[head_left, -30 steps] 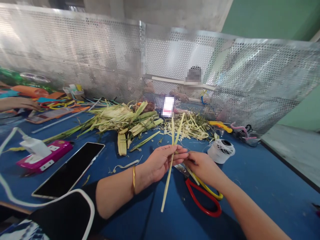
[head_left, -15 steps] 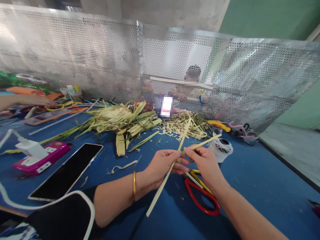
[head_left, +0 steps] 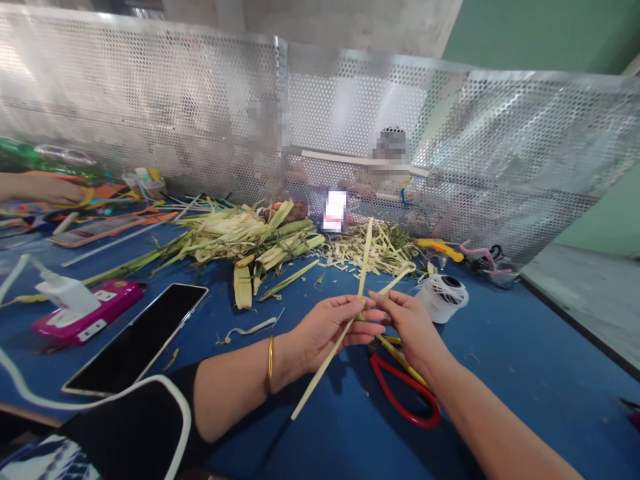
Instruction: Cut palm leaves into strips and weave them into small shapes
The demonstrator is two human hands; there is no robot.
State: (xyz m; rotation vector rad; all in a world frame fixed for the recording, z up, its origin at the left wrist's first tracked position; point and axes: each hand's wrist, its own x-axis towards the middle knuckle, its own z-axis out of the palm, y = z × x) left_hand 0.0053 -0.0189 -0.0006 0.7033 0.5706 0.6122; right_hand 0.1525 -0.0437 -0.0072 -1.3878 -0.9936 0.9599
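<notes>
Pale green plant strips (head_left: 325, 368) cross each other between my two hands, above the blue table. My left hand (head_left: 327, 327), with a gold bangle at the wrist, pinches them at the crossing between thumb and fingers. One strip runs down toward me and up past the thumb. My right hand (head_left: 411, 328) pinches another strip (head_left: 397, 279) close to the crossing; it bends back on itself at its far end. Under my right hand lie scissors (head_left: 425, 421) with one red and one yellow handle, their blades hidden.
Beyond my hands lie a heap of stalks (head_left: 225, 233) and shredded trimmings (head_left: 373, 250). A white thread spool (head_left: 443, 299) stands right. Left are a phone (head_left: 137, 340) and a purple power strip (head_left: 93, 310) with a white cable. Another person's hand (head_left: 45, 190) is far left; perforated metal screen (head_left: 150, 113) behind.
My right hand came up from beside the scissors to pinch a strip at the crossing. That strip swung right, then its far end bent back. The long strip's near end moved left.
</notes>
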